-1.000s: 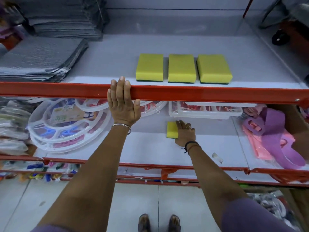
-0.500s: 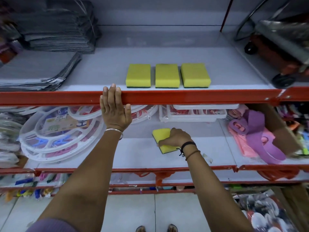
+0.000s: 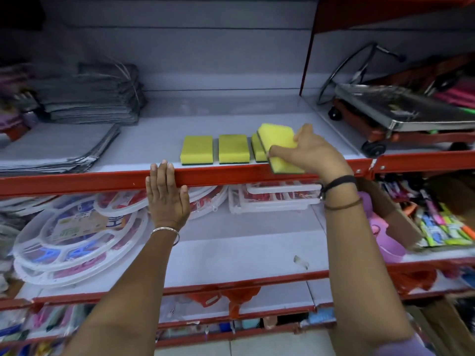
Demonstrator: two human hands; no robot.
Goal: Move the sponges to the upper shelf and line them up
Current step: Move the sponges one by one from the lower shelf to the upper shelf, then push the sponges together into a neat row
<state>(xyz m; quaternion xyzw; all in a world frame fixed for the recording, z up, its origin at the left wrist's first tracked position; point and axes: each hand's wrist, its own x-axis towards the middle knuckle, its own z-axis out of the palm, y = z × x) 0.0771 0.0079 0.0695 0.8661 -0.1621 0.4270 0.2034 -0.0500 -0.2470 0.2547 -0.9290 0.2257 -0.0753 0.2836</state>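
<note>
Three yellow sponges with green undersides lie in a row on the upper shelf (image 3: 159,140): the left sponge (image 3: 196,149), the middle sponge (image 3: 233,148) and the right sponge (image 3: 257,151), which is partly hidden. My right hand (image 3: 312,152) grips a fourth yellow sponge (image 3: 279,145), tilted, above the shelf's front edge and overlapping the right sponge. My left hand (image 3: 166,195) rests flat against the red front rail (image 3: 77,181) of the upper shelf, fingers hooked over its top, holding nothing else.
Grey folded cloths (image 3: 87,98) are stacked at the upper shelf's left. A metal trolley (image 3: 401,111) stands in the bay to the right. On the lower shelf lie round white plastic hangers (image 3: 72,235), white trays (image 3: 272,199) and purple items (image 3: 380,227).
My right hand picked the sponge off the lower shelf and raised it to the upper shelf, by the row's right end. The left hand stayed on the rail.
</note>
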